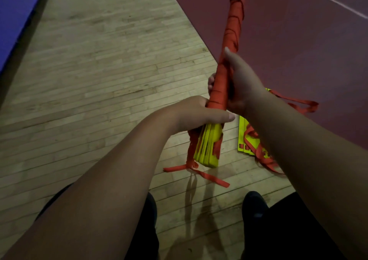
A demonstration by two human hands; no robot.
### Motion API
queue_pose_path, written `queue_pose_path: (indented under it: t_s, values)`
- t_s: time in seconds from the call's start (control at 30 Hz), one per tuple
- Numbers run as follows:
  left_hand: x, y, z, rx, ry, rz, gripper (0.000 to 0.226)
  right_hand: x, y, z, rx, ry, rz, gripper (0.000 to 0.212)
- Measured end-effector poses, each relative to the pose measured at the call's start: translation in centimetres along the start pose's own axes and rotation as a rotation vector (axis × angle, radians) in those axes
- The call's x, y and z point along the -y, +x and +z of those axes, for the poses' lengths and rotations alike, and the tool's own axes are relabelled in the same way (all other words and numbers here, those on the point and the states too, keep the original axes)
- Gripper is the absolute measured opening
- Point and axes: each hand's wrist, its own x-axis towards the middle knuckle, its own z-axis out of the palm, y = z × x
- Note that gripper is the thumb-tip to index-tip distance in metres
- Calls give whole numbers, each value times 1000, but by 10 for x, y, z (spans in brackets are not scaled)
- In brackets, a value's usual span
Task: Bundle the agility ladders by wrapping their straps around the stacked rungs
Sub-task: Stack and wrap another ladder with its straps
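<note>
I hold a long bundle of stacked yellow rungs (209, 146) above the floor, most of its length wound in orange strap (234, 25). My left hand (197, 114) grips the bundle near its lower end, thumb laid across the front. Just above it, my right hand (242, 82) grips the wrapped part, fingers curled behind. The bare yellow ends stick out below my left hand. Loose strap tails (199, 172) hang from the bottom to the floor, and a short tail sticks out at the top.
A second yellow ladder with tangled orange straps (251, 140) lies on the wooden floor (99, 70) behind my right forearm. A dark red court area (298, 50) with a white line lies to the right. My dark shoes (253, 204) stand below the bundle.
</note>
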Motion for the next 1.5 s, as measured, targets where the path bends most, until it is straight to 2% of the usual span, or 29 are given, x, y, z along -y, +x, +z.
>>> queue_pose_path:
  t_s: [0.07, 0.13, 0.2, 0.3, 0.43, 0.6, 0.73, 0.87, 0.97, 1.1, 1.23, 1.5]
  values:
    - [-4, -3, -3, 12, -92, 56, 33, 6, -1, 0, 73, 139, -6, 36]
    - [-4, -5, -6, 12, -59, 73, 35, 8, 0, -1, 81, 144, -10, 36]
    - [1, -4, -9, 7, 56, 40, 43, 6, 3, -2, 34, 40, -35, 37]
    - [6, -2, -8, 29, 240, -32, 57, 0, 8, -8, -150, -176, -115, 39]
    - [5, -2, -4, 94, 420, -62, 64, -8, 15, -14, -303, -405, -187, 40]
    - [9, -5, -10, 188, 607, -46, 52, -5, 19, -23, -389, -710, -325, 39]
    - [8, -8, -22, 223, 607, -51, 34, -3, 18, -28, -448, -885, -324, 40]
    - [13, -9, -30, 263, 599, -69, 28, -2, 19, -28, -454, -888, -279, 41]
    - [17, -8, -35, 223, 604, -20, 23, -1, 19, -28, -424, -878, -254, 43]
    - [16, -11, -39, 220, 430, 62, 24, -2, 16, -27, -359, -805, -209, 43]
    - [12, -14, -42, 231, 288, 49, 27, -3, 14, -25, -317, -744, -171, 39]
    - [14, -16, -46, 298, 251, 2, 11, -5, 17, -22, -294, -664, -161, 37]
